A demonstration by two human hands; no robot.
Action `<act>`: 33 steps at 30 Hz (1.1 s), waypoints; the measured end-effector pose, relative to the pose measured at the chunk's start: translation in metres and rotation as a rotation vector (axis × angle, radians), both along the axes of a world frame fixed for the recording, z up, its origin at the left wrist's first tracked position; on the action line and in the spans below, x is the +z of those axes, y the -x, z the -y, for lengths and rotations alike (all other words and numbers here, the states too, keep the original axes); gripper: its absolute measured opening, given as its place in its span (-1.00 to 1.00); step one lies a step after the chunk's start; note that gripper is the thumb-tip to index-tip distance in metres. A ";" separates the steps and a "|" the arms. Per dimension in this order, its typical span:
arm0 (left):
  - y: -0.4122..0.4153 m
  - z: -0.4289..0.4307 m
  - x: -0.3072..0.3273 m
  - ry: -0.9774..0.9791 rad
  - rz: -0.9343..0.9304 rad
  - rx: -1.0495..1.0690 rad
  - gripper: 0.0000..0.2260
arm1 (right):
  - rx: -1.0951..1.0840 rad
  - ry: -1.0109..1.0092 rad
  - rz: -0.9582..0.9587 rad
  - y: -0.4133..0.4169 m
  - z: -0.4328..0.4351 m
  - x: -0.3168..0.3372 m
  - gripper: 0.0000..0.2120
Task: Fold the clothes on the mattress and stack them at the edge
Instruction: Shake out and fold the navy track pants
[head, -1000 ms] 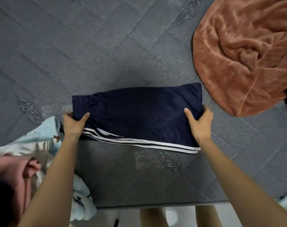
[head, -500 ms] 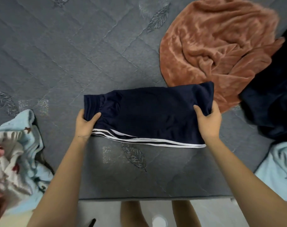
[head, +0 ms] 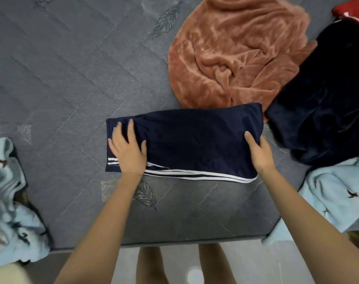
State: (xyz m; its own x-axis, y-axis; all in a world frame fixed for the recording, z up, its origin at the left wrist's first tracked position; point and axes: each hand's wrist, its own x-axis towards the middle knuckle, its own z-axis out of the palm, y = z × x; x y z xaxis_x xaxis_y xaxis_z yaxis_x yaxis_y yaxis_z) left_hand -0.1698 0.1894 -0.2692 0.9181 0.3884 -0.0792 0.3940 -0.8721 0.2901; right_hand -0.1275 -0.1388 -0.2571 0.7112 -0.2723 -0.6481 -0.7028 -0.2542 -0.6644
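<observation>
Navy shorts with white side stripes lie folded in half on the grey quilted mattress, near its front edge. My left hand lies flat on the shorts' left end, fingers spread and straight, pressing the fabric down. My right hand grips the shorts' right edge, thumb on top and the fingers hidden behind the cloth.
A rust-coloured fleece garment lies crumpled behind the shorts, and a dark velvet garment at the right. Light blue printed clothes lie at the left edge and at the right edge. Something red shows at top right.
My left hand let go of the shorts' left edge and now lies flat on top of that end. The shorts have settled onto the mattress. My view has shifted right.
</observation>
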 end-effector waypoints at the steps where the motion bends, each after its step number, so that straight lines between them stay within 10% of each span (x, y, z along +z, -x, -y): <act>1: 0.000 0.021 0.000 0.030 0.020 -0.125 -0.45 | -0.009 0.003 -0.009 0.001 0.001 -0.001 -0.56; 7: 0.005 0.122 -0.024 -0.030 -0.330 -0.682 -0.33 | 0.305 0.456 0.034 0.005 0.011 -0.003 -0.63; 12: -0.002 0.130 -0.036 -0.044 -0.497 -0.654 -0.25 | 0.258 0.206 0.138 -0.002 0.008 0.006 -0.87; 18: -0.005 0.127 0.025 1.075 -0.078 0.088 -0.75 | 0.121 -0.159 0.283 -0.006 -0.058 0.043 -0.76; 25: 0.008 0.043 0.066 1.799 -0.102 0.599 -0.55 | 0.455 -0.244 0.335 0.010 -0.181 0.055 -0.62; 33: 0.018 -0.031 0.048 1.366 -0.160 0.550 -0.67 | 0.811 -0.333 0.109 0.021 -0.244 0.031 -0.50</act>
State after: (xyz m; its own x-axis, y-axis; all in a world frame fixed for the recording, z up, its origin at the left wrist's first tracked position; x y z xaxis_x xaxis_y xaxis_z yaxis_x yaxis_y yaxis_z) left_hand -0.1882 0.2207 -0.2214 0.6301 0.2191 -0.7449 0.6829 0.3001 0.6660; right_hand -0.1486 0.1049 -0.2264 0.6654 0.5343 -0.5214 -0.3186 -0.4284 -0.8455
